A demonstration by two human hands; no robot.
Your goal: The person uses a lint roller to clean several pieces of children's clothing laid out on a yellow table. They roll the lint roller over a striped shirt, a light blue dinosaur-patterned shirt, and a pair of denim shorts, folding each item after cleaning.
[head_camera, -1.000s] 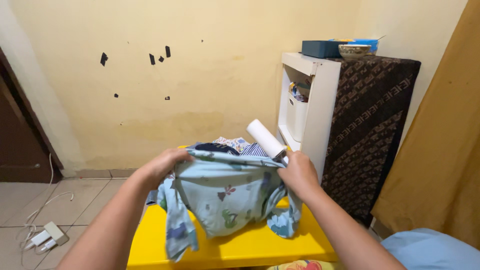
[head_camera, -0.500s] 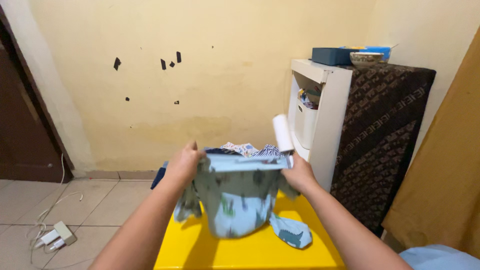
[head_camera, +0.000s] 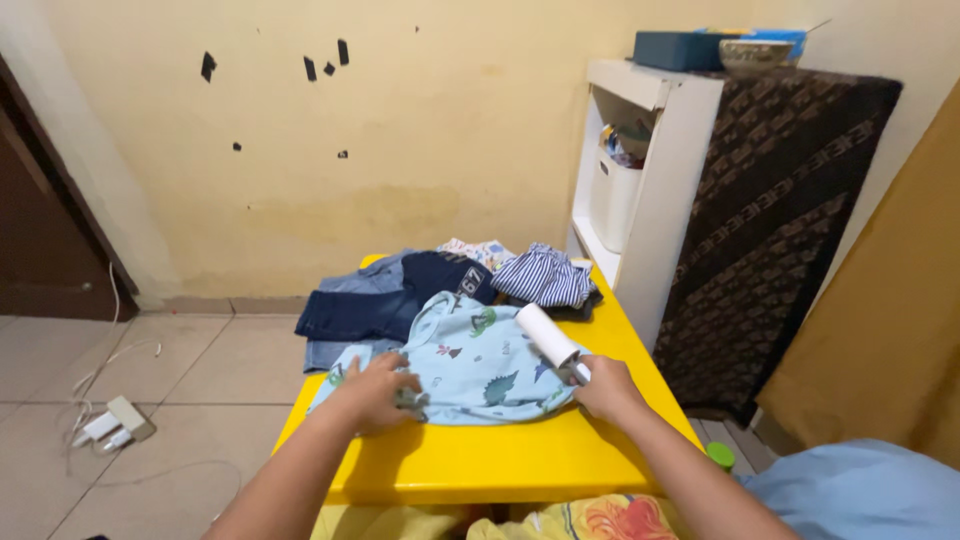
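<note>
We see the blue shirt [head_camera: 470,360] lying flat on the yellow worktop [head_camera: 500,460], centre of frame, slightly below middle; our left hand [head_camera: 378,392] presses down on its lower left edge, fingers curled into the cloth; our right hand [head_camera: 603,385] sits at its lower right edge, closed around the handle of a lint roller [head_camera: 547,337]; the roller's white head angles up and left, resting on the shirt; hands well apart, one at each side of the shirt.

Behind the shirt, upper part of the worktop: jeans [head_camera: 375,300] at left, hanging partly over the edge; a striped garment [head_camera: 545,280] at right; a patterned cloth [head_camera: 475,250] just behind both; all close together, jeans touching the shirt.

Right of the worktop: white shelf [head_camera: 660,170] with a white bin [head_camera: 612,200] inside; dark patterned cloth [head_camera: 780,220] draped over its side; a blue box [head_camera: 680,48] and a bowl [head_camera: 752,55] on top, upper right of frame.

Lower left: charger and cable [head_camera: 105,425] on the tiled floor [head_camera: 180,400]; door [head_camera: 40,230] at left edge; green cap [head_camera: 720,456] on the floor by the worktop's right corner.
</note>
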